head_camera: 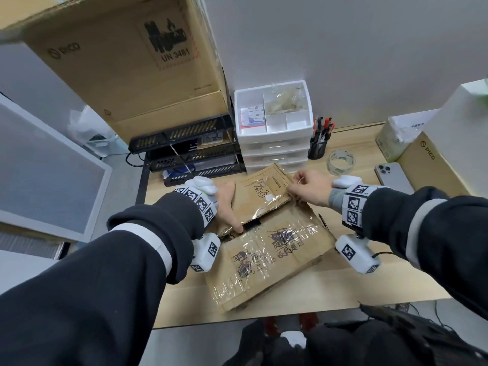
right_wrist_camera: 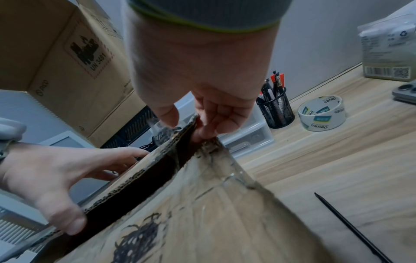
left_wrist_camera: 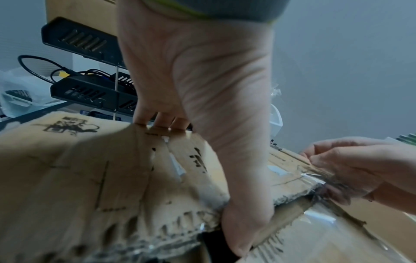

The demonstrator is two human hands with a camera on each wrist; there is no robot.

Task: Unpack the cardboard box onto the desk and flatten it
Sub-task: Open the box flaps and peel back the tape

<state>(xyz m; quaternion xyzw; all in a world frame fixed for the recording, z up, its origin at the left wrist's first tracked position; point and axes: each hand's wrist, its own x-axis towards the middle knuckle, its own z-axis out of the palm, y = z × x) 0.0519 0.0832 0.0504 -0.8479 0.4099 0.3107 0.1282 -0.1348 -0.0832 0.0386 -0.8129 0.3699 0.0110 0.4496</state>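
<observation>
A worn cardboard box (head_camera: 274,249) with clear tape and black writing lies on the wooden desk (head_camera: 369,283). Its two top flaps are parted by a dark gap. My left hand (head_camera: 227,207) grips the far flap (head_camera: 261,196), with the thumb in the gap at the flap's edge and the fingers over its far side. My right hand (head_camera: 306,191) pinches the right corner of the same flap, where tape sticks. In the right wrist view the thumb and fingers of my right hand (right_wrist_camera: 202,99) clamp the corrugated edge (right_wrist_camera: 139,178). The inside of the box is dark and its contents are hidden.
Behind the box stand a black rack (head_camera: 184,149), a white drawer unit (head_camera: 274,128) and a mesh pen pot (head_camera: 318,147). A tape roll (head_camera: 340,162), a phone (head_camera: 393,178) and a brown box (head_camera: 427,165) lie to the right. A thin black stick (right_wrist_camera: 351,227) rests beside the box.
</observation>
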